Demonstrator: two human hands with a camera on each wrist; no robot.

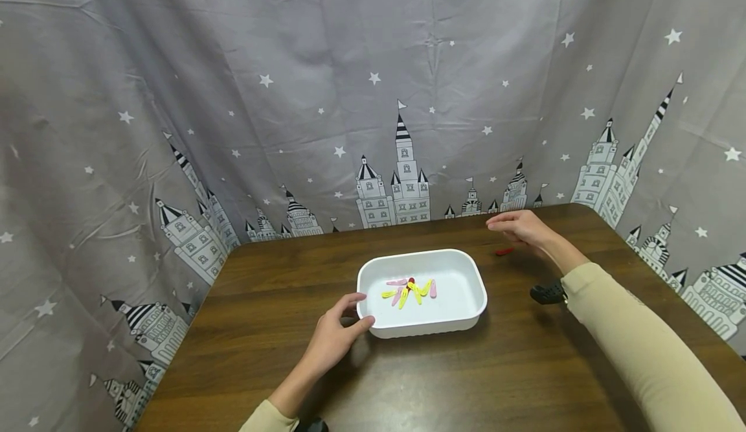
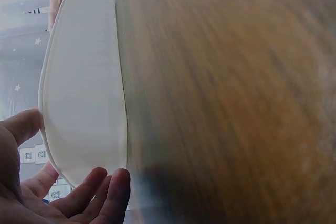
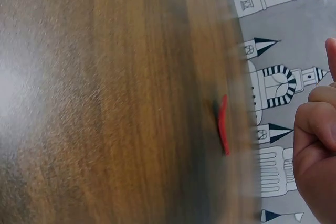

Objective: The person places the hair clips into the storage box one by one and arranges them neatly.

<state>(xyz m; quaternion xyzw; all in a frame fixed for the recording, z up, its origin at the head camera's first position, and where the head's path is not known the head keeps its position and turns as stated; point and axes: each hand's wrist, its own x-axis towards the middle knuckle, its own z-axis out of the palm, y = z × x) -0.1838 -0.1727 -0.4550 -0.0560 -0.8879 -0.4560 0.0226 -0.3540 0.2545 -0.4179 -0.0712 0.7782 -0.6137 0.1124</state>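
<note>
A white plastic tray [image 1: 454, 302] sits on the table, holding a small cluster of pink and yellow hair clips [image 1: 416, 293] with a bit of red among them. At the tray's left end my left hand [image 1: 335, 338] holds the rim, its thumb and fingertips on the edge; the left wrist view shows several fingers [image 2: 116, 195] against the outer wall of the tray [image 2: 84, 87]. My right hand [image 1: 521, 228] hovers over the table beyond the tray's right end, nothing visible in it. Below it lies a red hair clip [image 3: 222, 127], apart from the hand.
The brown wooden table [image 1: 280, 302] reaches back to a grey curtain [image 1: 315, 95] printed with stars and castles. A black strapped device [image 1: 548, 293] is on the right wrist.
</note>
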